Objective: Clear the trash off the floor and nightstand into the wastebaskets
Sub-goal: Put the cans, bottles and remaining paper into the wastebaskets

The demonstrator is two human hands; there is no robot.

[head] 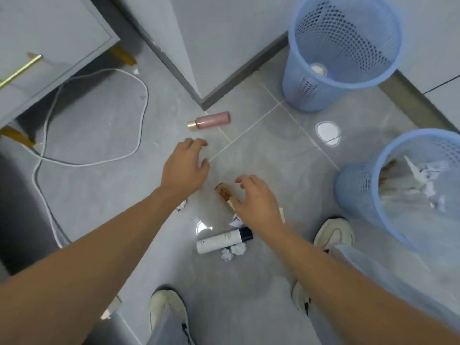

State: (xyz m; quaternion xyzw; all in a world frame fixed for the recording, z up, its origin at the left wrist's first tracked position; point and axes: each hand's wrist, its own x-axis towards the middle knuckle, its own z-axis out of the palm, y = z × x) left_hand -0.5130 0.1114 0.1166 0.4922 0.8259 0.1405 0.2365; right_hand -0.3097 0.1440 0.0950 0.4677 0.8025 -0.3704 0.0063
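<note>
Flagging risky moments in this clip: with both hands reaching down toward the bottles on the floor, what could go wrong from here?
1. The pink bottle lies on its side on smooth tile; a nudge from the left hand may roll it away.
2. The white cable loops across the floor nearby and could snag an arm or foot.
3. Paper wads and the white bottle sit close to the shoes and could be stepped on.

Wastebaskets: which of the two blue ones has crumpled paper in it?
The right wastebasket, nearest the right shoe; the far wastebasket by the wall holds only one small white thing.
</note>
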